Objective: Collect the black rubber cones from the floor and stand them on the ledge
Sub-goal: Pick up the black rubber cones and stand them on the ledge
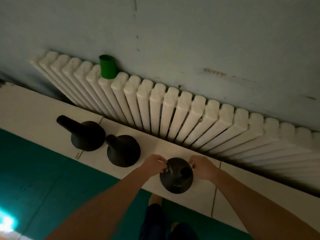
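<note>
Black rubber cone right under me, seen almost straight down its narrow top, sitting near the front edge of the white tiled ledge. My left hand is at its left rim and my right hand is at its right rim. The fingers on both sides are curled in, pinching the wide base between them. The light is dim, so I can't quite tell whether the base is flat on the tile or a touch off it.

To the left, a second cone stands on its broad base on the same ledge, near the one I'm holding but apart from it. Further left stands a third cone, also upright. From this angle its base sits right against the second cone's neck.

Behind the ledge runs a white ribbed radiator, set against a scuffed grey-blue wall. A green cup is perched on top of the radiator towards its left end, mouth upward.

Below the ledge there's teal floor, with my dark trouser legs at the bottom of the view. A bright glare shows in the lower left corner.
</note>
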{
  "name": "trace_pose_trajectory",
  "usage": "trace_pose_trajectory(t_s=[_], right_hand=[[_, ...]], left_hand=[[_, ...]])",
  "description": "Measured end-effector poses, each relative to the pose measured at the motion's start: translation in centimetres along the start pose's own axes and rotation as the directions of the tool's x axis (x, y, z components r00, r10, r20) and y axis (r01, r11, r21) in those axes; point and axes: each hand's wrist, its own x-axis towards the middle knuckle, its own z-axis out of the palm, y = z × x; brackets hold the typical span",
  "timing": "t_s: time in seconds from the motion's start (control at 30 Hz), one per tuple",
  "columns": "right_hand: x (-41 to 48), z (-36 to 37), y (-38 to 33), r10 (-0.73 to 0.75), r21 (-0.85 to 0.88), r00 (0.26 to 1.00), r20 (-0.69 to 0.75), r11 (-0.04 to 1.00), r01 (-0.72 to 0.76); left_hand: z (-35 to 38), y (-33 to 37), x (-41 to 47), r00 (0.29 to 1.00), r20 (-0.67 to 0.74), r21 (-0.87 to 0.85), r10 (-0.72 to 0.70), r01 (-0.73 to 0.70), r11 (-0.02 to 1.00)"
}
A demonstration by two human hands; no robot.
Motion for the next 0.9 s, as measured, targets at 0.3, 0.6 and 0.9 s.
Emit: trace_pose_trajectory(t_s=[0.3,0.6,0.9], right_hand=[[0.5,-5.7,-7.5,-0.137,-0.04,0.989,0.049,0.989,0.139],[-6.5,-4.1,-17.9,-0.398,0.157,0.908,0.128,0.912,0.378],[-17.4,4.6,-27.3,-0.622,0.027,0.722,0.304,0.763,0.646]], left_hand=[[-5.9,-0.4,-7.5,0.962,-0.247,-0.395,-0.116,0.01,0.919],[-4.8,-7.3,-20.0,0.785,-0.569,-0.636,-0.245,-0.231,0.737],[0.9,-16.7,-35.0,0.429,-0.755,-0.655,-0.496,-0.541,0.527]])
